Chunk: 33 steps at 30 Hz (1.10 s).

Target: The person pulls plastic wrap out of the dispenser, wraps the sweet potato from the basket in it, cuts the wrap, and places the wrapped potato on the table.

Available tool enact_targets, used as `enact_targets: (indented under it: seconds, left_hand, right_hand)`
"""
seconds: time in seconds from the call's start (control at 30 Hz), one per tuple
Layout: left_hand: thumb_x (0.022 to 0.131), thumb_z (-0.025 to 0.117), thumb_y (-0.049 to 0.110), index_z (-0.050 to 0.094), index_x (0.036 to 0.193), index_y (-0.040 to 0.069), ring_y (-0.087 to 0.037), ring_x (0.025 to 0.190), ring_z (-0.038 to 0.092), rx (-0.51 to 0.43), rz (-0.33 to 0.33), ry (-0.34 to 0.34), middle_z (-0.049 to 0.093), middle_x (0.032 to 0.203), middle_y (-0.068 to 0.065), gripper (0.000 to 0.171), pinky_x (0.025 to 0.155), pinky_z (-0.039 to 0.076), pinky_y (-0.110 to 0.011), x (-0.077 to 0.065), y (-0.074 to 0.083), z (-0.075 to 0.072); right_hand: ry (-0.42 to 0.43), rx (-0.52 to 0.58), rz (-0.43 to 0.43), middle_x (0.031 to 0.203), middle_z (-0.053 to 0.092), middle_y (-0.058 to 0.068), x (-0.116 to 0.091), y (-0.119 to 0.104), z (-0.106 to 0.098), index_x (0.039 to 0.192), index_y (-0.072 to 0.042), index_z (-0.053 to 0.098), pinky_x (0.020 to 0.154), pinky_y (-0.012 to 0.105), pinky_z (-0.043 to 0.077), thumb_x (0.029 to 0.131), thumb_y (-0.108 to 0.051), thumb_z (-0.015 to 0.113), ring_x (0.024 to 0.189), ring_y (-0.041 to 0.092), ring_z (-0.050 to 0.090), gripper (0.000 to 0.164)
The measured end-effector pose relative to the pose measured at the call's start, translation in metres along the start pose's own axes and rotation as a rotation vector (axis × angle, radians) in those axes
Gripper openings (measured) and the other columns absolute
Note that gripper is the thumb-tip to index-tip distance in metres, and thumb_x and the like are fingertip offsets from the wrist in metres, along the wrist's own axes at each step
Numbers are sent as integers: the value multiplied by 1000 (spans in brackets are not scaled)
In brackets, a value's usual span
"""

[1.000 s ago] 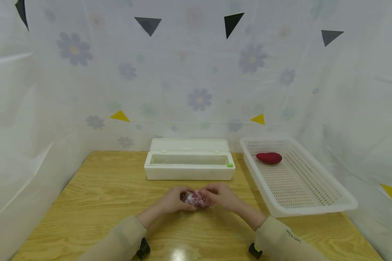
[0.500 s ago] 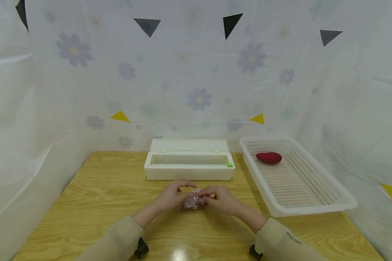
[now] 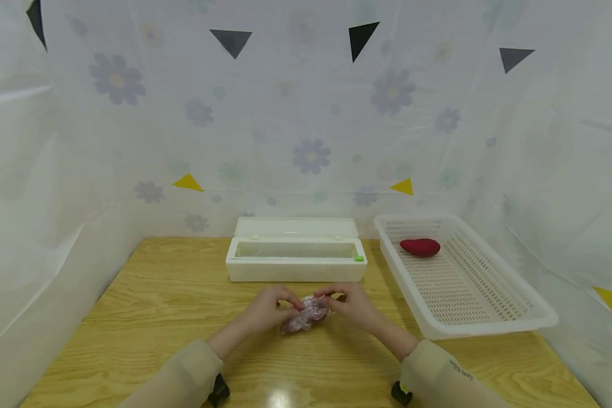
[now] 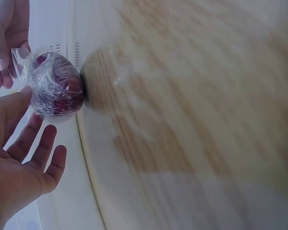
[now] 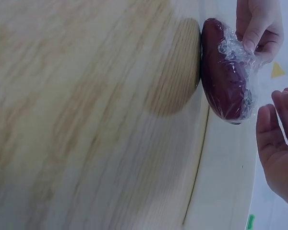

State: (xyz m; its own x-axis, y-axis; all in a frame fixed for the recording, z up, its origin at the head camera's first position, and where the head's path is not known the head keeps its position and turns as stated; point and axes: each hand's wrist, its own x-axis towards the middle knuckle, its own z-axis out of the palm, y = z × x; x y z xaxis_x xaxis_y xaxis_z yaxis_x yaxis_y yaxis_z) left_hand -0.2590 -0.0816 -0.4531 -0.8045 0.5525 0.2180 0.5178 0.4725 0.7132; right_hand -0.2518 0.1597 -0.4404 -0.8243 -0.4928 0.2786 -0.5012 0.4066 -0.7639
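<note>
A dark red sweet potato (image 5: 222, 72) lies on the wooden table, wrapped in crinkled clear plastic wrap (image 4: 50, 84). My left hand (image 3: 269, 309) is at its left end, and in the right wrist view that hand's thumb and finger pinch a loose fold of the wrap. At the right end is my right hand (image 3: 351, 306). Its fingers (image 5: 267, 129) are spread and slightly bent beside the film's edge. From the left wrist, the other fingers of my left hand (image 4: 24, 163) extend loosely below the wrapped sweet potato.
Behind my hands stands a white plastic-wrap dispenser box (image 3: 296, 271) with its lid raised and a small green slider (image 3: 359, 258). A white perforated basket (image 3: 489, 330) sits at the right, holding another red sweet potato (image 3: 421, 247). Patterned sheeting encloses the wooden table (image 3: 158, 317).
The wrapped sweet potato has turned between my hands and now lies slanted, more of it uncovered. My right hand has shifted slightly to the right, away from my left.
</note>
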Motion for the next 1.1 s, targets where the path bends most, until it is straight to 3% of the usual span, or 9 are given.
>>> enact_targets:
  seconds: [0.1, 0.23, 0.4, 0.57, 0.77, 0.97, 1.1]
  left_hand:
    - [85, 70, 15, 74, 93, 18, -14, 96, 61, -14, 12, -5, 68, 101, 4, 9, 77, 53, -31, 1, -1, 0]
    - [85, 71, 13, 75, 91, 17, -15, 95, 62, -26, 20, -8, 69, 101, 2, 9, 73, 52, -23, 1, -3, 1]
    - [84, 71, 14, 75, 90, 16, -16, 96, 63, -36, -6, 0, 69, 101, 1, 7, 73, 52, -22, 2, -4, 2]
    - [83, 72, 13, 74, 88, 13, -16, 94, 64, -65, -39, 18, 70, 100, -2, 5, 73, 52, -21, 2, -6, 4]
    - [83, 72, 15, 73, 89, 11, -15, 90, 64, -80, -53, 41, 70, 97, -3, 6, 72, 53, -20, 2, -6, 5]
    - [80, 76, 24, 70, 86, 11, -15, 87, 64, -96, -111, 55, 68, 93, -1, 16, 70, 53, -23, 0, 2, 7]
    - [76, 80, 24, 65, 83, 9, -19, 85, 63, -116, -152, 66, 66, 93, -3, 23, 65, 52, -23, 0, 6, 10]
  right_hand:
    - [5, -60, -56, 109, 69, 4, 3, 4, -1, 108, -11, 70, 75, 30, 54, 90, -14, 64, 95, 17, 63, 19]
    - [-82, -160, -142, 120, 65, 3, 7, 11, 3, 114, -13, 69, 84, 34, 52, 88, -19, 67, 108, 19, 60, 26]
    - [-159, -185, -179, 126, 60, 10, 8, 19, 10, 120, -10, 66, 93, 34, 48, 86, -23, 69, 116, 25, 56, 37]
    - [-151, -193, -194, 125, 61, 11, 8, 21, 15, 120, -9, 65, 97, 37, 45, 82, -25, 73, 116, 26, 56, 42]
    - [-132, -246, -183, 123, 62, 5, 9, 21, 19, 120, -12, 65, 93, 34, 48, 81, -29, 74, 112, 21, 59, 44]
    - [-112, -278, -165, 122, 62, 6, 8, 21, 21, 120, -12, 66, 93, 36, 48, 81, -28, 74, 110, 22, 60, 43]
    - [-98, -284, -200, 120, 63, 9, 8, 22, 21, 120, -10, 64, 91, 35, 50, 82, -30, 73, 108, 24, 61, 44]
